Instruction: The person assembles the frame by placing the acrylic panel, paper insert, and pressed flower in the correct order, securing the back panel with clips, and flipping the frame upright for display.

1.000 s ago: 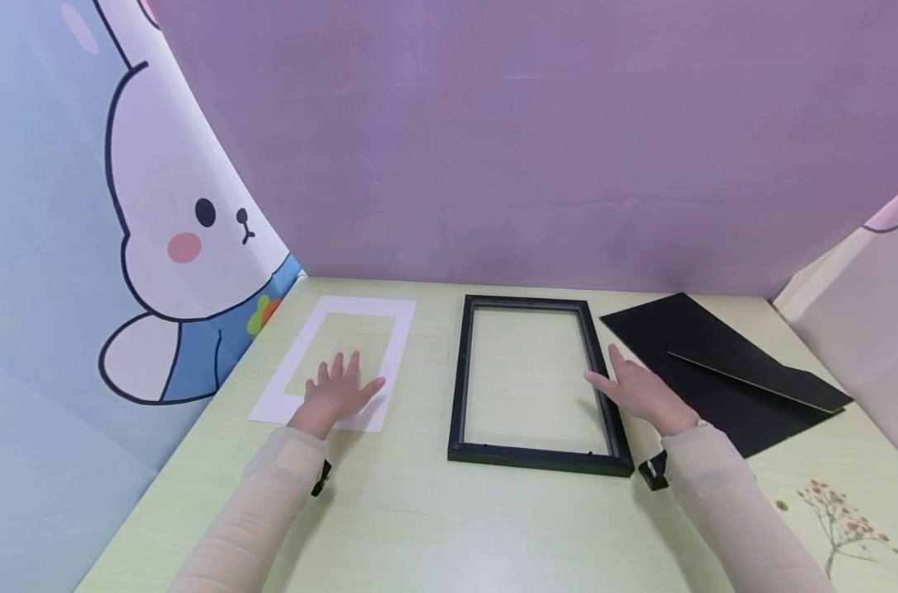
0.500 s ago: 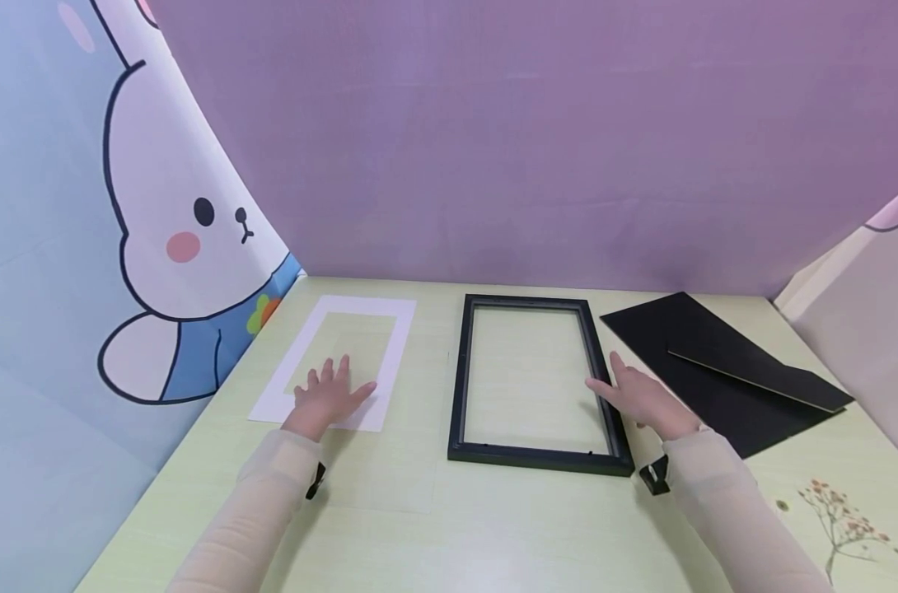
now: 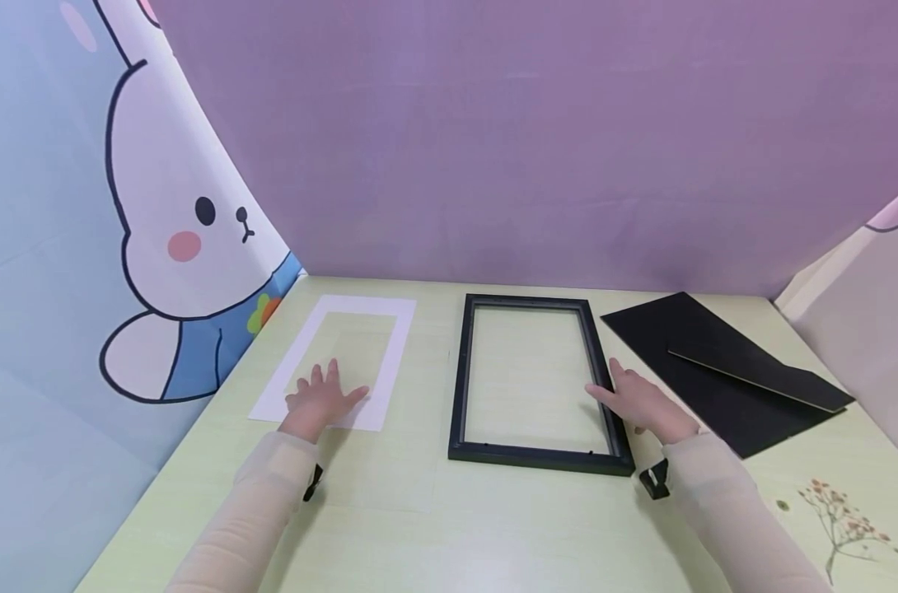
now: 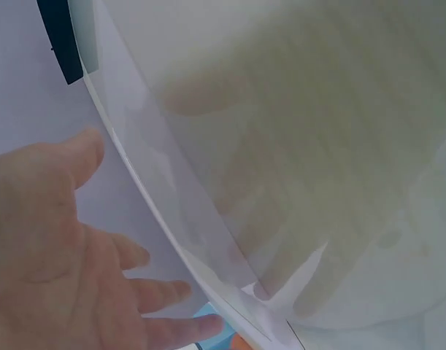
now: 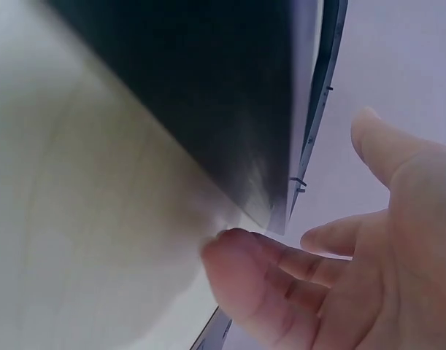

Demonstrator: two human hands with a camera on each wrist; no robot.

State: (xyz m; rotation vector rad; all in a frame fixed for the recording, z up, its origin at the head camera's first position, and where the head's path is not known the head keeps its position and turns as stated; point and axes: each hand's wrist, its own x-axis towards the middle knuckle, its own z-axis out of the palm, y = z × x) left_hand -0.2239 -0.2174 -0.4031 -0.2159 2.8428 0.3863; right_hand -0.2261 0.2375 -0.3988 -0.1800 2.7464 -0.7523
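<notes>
My left hand [image 3: 317,405] hovers over the near end of a white rectangular picture mat [image 3: 274,405], its fingers spread and holding nothing. In the left wrist view that hand [image 4: 69,262] is apart from a glossy surface [image 4: 317,189] that mirrors its fingers. A black picture frame [image 3: 458,395] lies flat in the middle of the table, its opening showing the tabletop. By the frame's right bar is my right hand [image 3: 645,403], thumb reaching over the bar and fingers loosely extended. The right wrist view has this hand [image 5: 376,270] with fingertips close to the frame's dark side [image 5: 208,80].
A black backing board [image 3: 642,321] with an easel leg [image 3: 760,379] attached lies at an angle to the right of the frame. The pale table [image 3: 493,535] meets a purple backdrop [image 3: 493,165] behind and a rabbit-printed panel [image 3: 145,247] at left.
My left hand has drifted a little left and back toward me over the mat. The right hand has dipped slightly beside the frame. Frame, mat and board stay in place.
</notes>
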